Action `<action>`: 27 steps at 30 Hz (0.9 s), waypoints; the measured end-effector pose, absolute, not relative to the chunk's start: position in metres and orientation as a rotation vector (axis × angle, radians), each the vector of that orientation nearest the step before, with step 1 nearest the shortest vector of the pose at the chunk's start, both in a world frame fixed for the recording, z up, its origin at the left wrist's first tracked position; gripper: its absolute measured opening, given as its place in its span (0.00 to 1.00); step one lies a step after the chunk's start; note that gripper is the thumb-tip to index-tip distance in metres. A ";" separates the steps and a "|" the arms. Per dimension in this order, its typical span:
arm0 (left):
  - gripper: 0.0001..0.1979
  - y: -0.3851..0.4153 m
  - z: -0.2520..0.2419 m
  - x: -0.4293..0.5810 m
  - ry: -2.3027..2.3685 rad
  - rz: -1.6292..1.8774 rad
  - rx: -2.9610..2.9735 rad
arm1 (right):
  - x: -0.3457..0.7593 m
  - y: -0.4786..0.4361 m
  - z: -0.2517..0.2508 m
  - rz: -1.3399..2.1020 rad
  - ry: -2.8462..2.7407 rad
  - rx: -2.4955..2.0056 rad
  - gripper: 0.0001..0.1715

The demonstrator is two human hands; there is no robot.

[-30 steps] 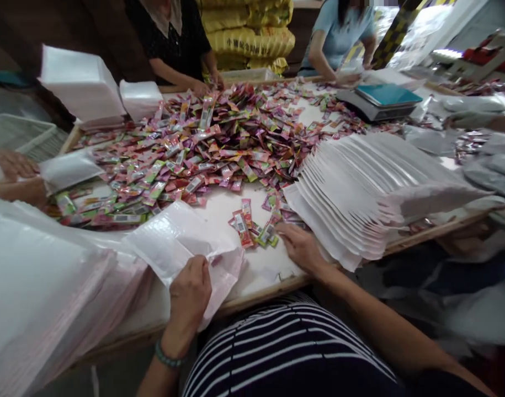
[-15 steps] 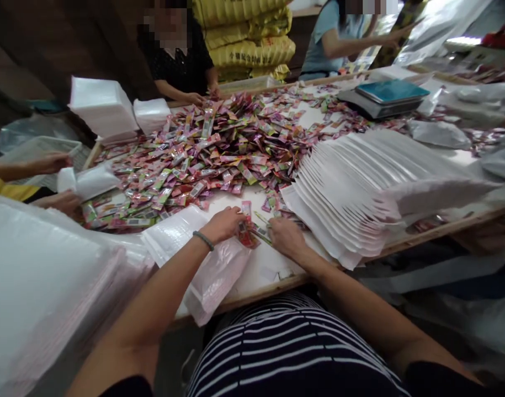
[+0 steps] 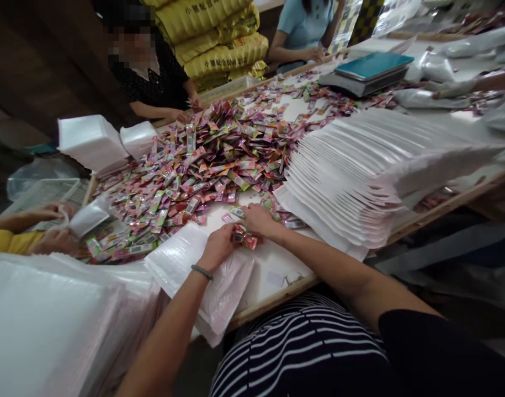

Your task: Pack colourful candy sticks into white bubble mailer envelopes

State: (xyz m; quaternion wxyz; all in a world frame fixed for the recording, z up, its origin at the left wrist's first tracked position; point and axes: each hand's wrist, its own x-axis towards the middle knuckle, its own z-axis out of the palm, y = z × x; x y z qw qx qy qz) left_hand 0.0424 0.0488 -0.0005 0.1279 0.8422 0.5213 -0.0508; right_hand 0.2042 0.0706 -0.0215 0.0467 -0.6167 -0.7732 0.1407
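Bench (image 3: 272, 270) carries a big loose heap of sachets (image 3: 219, 154), a fanned stack of white bags (image 3: 343, 176) to its right, a thick bag stack (image 3: 49, 314) at near left. Single white bag (image 3: 174, 252) lies near middle, long axis aslant from far left to near right, contents hidden. Left hand (image 3: 219, 246): grip clamped on red sachets (image 3: 249, 241), ends pointing right, just beside the bag. Right hand (image 3: 259, 219): fingertips at a green sachet (image 3: 237, 211), pointing left, long axis roughly sideways; can't tell if that grip is together.
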 end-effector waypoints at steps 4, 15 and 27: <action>0.17 0.048 -0.003 0.040 1.647 -0.045 2.403 | 0.190 0.087 -0.026 0.465 -2.563 -1.515 0.18; 0.35 0.053 -0.004 0.061 1.247 -0.270 2.530 | 0.263 0.010 -0.040 0.064 -2.337 -2.025 0.32; 0.22 0.000 -0.016 0.083 1.135 -0.246 2.642 | 0.242 0.069 0.000 0.563 -2.322 -1.810 0.23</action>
